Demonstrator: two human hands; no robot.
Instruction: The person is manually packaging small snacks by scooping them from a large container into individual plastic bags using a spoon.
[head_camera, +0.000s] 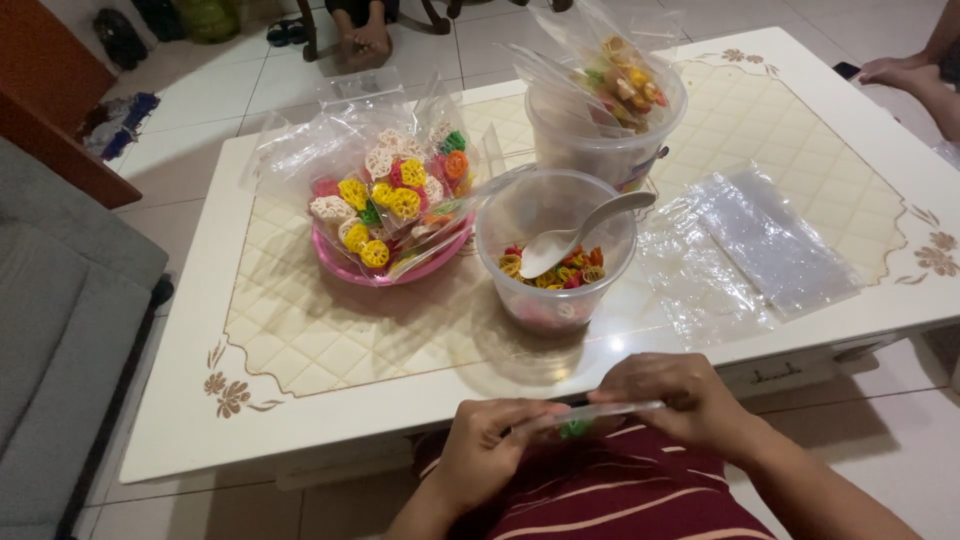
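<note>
My left hand (488, 448) and my right hand (676, 393) hold the two ends of a small clear plastic bag (590, 413) stretched flat between them, just below the table's near edge. A bit of green and coloured cracker shows inside the bag near my left fingers. Straight ahead stands a clear plastic tub (556, 248) with colourful wheel-shaped crackers at its bottom and a white spoon (580, 238) resting in it.
A pink plate (385, 275) carries several filled cracker bags. Behind the tub, a second clear container (600, 120) holds a bag of crackers. Flat empty plastic bags (765, 240) lie at right on the white table (330, 385). Grey sofa at left; other people's feet beyond the table.
</note>
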